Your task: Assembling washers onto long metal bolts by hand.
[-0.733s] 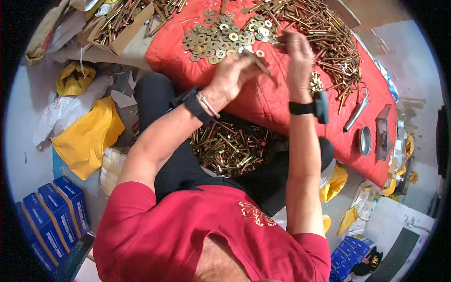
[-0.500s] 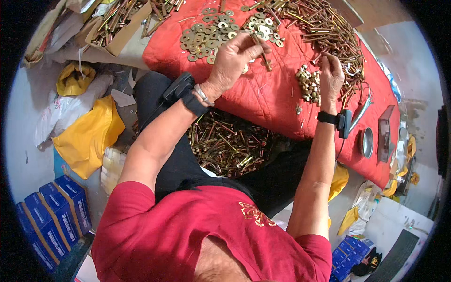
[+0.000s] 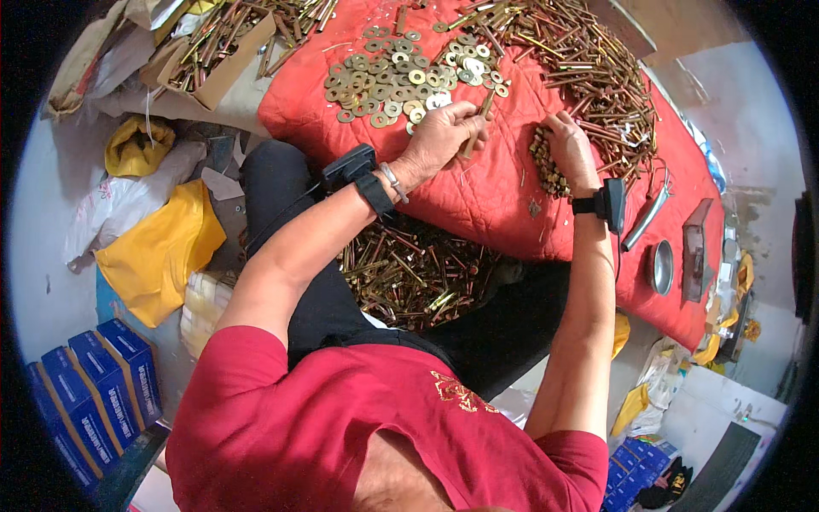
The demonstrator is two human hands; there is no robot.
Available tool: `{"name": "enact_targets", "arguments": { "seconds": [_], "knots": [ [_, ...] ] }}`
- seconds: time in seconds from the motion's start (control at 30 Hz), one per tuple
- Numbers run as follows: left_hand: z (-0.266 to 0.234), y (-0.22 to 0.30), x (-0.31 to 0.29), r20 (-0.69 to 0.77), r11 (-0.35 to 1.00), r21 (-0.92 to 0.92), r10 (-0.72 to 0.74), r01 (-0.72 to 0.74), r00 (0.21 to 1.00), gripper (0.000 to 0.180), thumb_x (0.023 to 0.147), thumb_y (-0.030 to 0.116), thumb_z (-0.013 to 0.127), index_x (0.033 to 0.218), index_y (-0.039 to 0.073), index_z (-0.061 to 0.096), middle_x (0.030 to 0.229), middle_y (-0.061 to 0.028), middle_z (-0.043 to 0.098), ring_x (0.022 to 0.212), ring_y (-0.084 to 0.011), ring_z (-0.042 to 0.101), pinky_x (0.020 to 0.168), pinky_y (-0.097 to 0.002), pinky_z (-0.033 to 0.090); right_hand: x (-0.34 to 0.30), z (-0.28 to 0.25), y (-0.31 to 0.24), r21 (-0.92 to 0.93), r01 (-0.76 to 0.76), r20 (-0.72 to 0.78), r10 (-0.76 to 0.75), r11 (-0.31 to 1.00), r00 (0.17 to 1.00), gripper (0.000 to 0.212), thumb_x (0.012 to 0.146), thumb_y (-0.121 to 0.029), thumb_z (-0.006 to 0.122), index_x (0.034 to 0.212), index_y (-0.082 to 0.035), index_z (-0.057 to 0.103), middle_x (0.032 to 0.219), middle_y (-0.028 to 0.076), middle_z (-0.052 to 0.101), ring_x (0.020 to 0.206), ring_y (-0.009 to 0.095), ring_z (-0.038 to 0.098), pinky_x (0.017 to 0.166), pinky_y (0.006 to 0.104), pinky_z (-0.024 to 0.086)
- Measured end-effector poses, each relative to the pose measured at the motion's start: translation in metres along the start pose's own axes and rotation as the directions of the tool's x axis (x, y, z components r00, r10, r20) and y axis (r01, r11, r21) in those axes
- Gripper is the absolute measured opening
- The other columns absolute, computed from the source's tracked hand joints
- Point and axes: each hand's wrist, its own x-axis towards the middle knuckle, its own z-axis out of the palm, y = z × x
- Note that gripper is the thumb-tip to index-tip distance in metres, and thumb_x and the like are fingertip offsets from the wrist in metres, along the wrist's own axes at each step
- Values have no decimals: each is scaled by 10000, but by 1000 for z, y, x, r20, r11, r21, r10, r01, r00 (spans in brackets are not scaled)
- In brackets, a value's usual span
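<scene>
In my left hand (image 3: 445, 139) is a long brass-coloured bolt (image 3: 468, 148), pinched between thumb and fingers and tilted over the red quilted cloth (image 3: 461, 200). Flat round washers (image 3: 384, 84) lie spread just beyond that hand. My right hand (image 3: 572, 154) is down at a small heap of brass-coloured nuts (image 3: 543, 158), covering part of it. Its fingers are bent together at the heap's edge, and whatever is between the fingertips is hidden.
A large pile of bolts (image 3: 601, 77) spreads at the back right. More lie in a cardboard box (image 3: 223, 72) at the far left and between my legs (image 3: 418, 273). A metal bowl (image 3: 661, 267) and a metal holder (image 3: 698, 252) stand right. Blue boxes (image 3: 102, 397) are stacked lower left.
My left hand has moved nearer and slightly right, with the bolt turned to lean the other way. The right hand has come left and down onto the nuts.
</scene>
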Motion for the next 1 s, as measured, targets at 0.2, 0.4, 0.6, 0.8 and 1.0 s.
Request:
{"name": "enact_targets", "arguments": {
  "seconds": [0.2, 0.4, 0.6, 0.8, 1.0],
  "knots": [
    [-25, 14, -20, 154, 796, -553, -193, 246, 969, 253, 912, 200, 541, 1047, -7, 596, 688, 17, 547, 430, 3, 340, 346, -137, 243, 7, -11, -37, 187, -32, -337, 95, 982, 937, 152, 817, -37, 544, 942, -47, 629, 878, 141, 573, 716, 279, 582, 644, 368, 475],
    [-36, 36, -42, 204, 889, -343, -245, 304, 948, 212, 884, 188, 591, 952, -9, 627, 642, 23, 552, 392, 21, 323, 323, -137, 230, -3, -21, -144, 976, 12, -70, 259, 216, 963, 191, 841, -4, 597, 1018, -46, 657, 903, -3, 637, 810, 64, 541, 755, 209, 434],
    [-33, 41, -51, 200, 927, -257, -225, 272, 954, 195, 884, 185, 595, 888, -4, 643, 614, 26, 537, 393, 24, 329, 324, -131, 226, -12, -23, -154, 861, 175, -254, 104, 478, 962, 181, 796, 82, 600, 931, -32, 637, 969, 6, 593, 860, 91, 546, 784, 228, 439],
    [-40, 43, -49, 328, 878, -336, -230, 341, 916, 204, 883, 184, 595, 891, -15, 640, 605, 34, 527, 393, 22, 329, 323, -131, 219, -13, -44, -163, 758, 123, -232, 89, 641, 969, 167, 821, 49, 582, 962, -37, 610, 884, 39, 617, 792, 95, 583, 704, 238, 465],
    [-31, 46, -53, 192, 982, -68, -160, 176, 968, 204, 883, 205, 600, 883, 11, 661, 613, 35, 552, 396, 16, 339, 342, -141, 214, -16, -47, -150, 258, 22, 7, -25, 966, 1000, 196, 915, -186, 518, 898, -6, 591, 806, 79, 614, 586, 162, 563, 556, 288, 461]
  ]
}}
